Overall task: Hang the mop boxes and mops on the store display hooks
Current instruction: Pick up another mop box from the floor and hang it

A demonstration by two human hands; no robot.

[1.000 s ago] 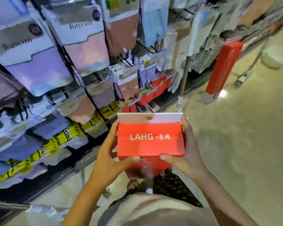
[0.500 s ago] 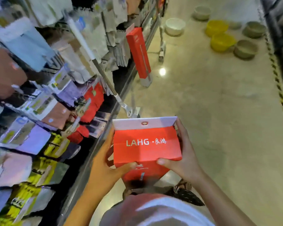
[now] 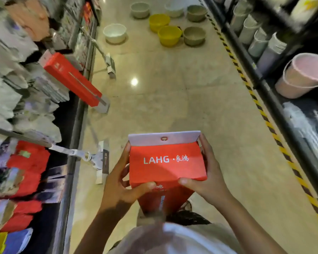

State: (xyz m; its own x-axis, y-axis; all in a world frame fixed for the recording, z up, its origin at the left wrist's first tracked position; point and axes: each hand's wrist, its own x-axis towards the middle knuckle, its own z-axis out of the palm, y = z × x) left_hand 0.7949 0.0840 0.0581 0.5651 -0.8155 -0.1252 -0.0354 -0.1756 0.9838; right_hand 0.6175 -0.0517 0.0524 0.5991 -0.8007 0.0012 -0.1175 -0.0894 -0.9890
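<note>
A long red mop box marked LAHG stands upright in front of my chest, its white top flap with a hang hole facing away. My left hand grips its left side with the thumb across the front. My right hand grips the right side, thumb on the front too. A second red mop box hangs tilted from the left display. A mop with a white handle leans out of the left shelf, its flat head near the floor. Another mop stands farther down the aisle.
The left shelving is packed with hanging packaged cloths and red packs. Several plastic basins sit on the aisle floor ahead. The right shelf holds buckets and rolls behind a yellow-black floor stripe. Bare tiled floor lies between.
The view has swung from the left display to look down the aisle. Both hands keep the same hold on the red box, which stays in front of my chest.
</note>
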